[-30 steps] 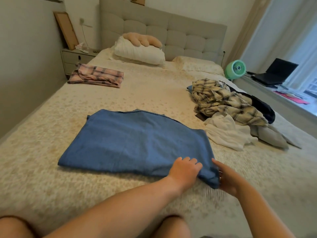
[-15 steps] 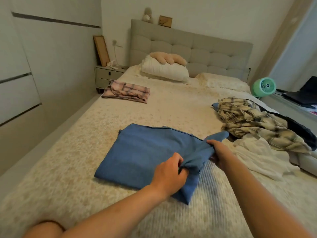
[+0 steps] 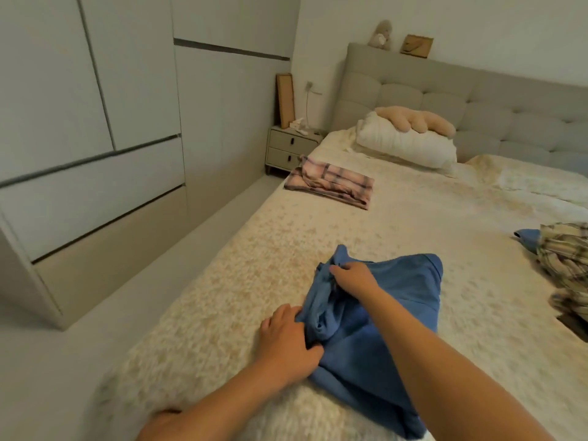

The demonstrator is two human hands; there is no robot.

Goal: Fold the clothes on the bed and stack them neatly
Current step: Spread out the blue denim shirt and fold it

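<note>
On cream bed [image 3: 397,224], blue garment [image 3: 404,288], white wardrobe [image 3: 95,122]

I can read no text, label, brand, number or sign anywhere in front of me. The small framed picture [image 3: 416,46] on top of the headboard [image 3: 445,90] carries a mark, but it is too small and blurred for me to make out as letters.
</note>
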